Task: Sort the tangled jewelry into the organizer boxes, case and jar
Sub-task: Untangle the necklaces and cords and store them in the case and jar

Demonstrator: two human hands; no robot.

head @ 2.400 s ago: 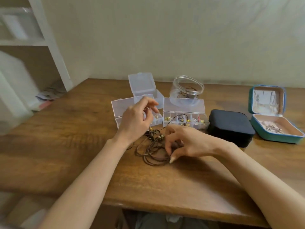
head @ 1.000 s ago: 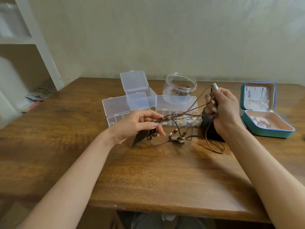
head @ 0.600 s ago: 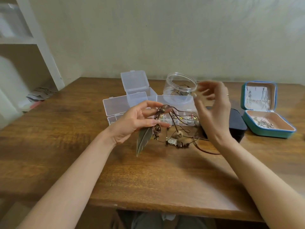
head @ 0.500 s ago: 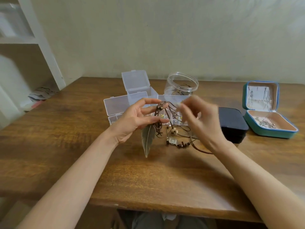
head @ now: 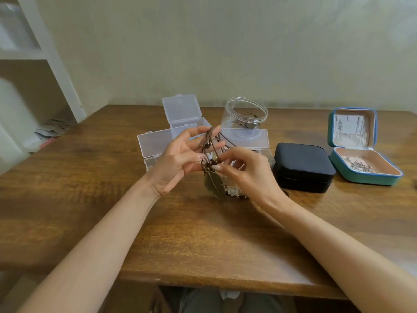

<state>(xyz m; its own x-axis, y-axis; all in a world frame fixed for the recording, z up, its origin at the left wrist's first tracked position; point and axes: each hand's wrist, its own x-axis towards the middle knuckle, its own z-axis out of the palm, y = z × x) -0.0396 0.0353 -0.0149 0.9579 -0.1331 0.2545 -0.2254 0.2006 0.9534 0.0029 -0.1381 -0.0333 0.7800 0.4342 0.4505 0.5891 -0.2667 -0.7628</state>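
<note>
A tangle of brown cord necklaces (head: 211,152) with beads and a leaf pendant (head: 214,187) hangs above the table's middle. My left hand (head: 180,159) holds the cords between its fingers, palm turned right. My right hand (head: 246,170) pinches a bead on the tangle with thumb and forefinger. Behind the hands stand three clear organizer boxes with lids up: one at the back (head: 182,109), one at the left (head: 155,141), one at the right (head: 252,137). A clear jar (head: 244,116) holds cords. A teal case (head: 361,159) lies open at the right.
A shut black case (head: 303,166) sits between the boxes and the teal case. The wooden table (head: 203,240) ends at a front edge near my lap. White shelving (head: 40,55) stands at the left, a pale wall behind.
Both hands lifted the tangle off the table. My right hand drew cords out to the right, let them go, then came back in to pinch a bead beside my left hand.
</note>
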